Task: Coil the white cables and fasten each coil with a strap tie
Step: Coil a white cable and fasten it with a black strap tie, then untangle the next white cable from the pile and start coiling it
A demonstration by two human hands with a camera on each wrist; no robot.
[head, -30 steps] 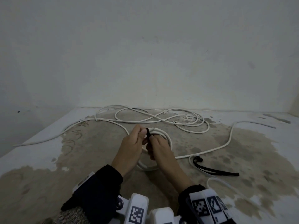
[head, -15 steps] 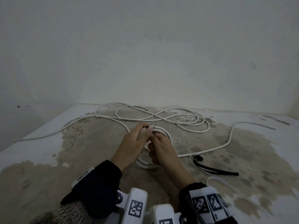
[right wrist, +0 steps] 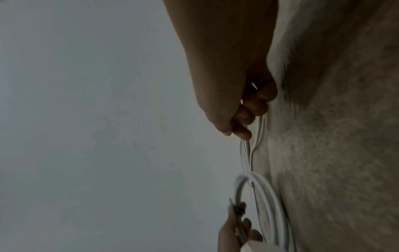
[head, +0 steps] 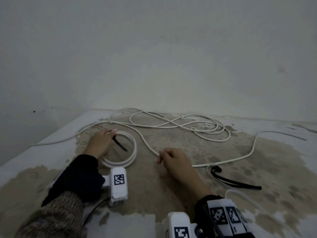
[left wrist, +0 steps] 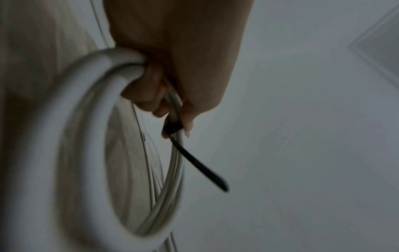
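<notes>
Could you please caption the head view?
Left hand holds coiled white cable with black strap tie; right hand grips loose white cable.

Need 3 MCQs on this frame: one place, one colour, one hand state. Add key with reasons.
1. Where is the tied coil?
A. by the right hand
B. in the left hand
C. against the wall

2. What colour is the strap lying at the right?
A. black
B. white
C. red

3. What is the right hand doing?
A. lying flat
B. gripping the strap
C. pinching a loose cable

Key: 1 B, the left wrist view shows fingers curled round the coil; 2 A, it lies dark on the stained floor; 3 C, thumb and fingers close on the cable in the head view.
</notes>
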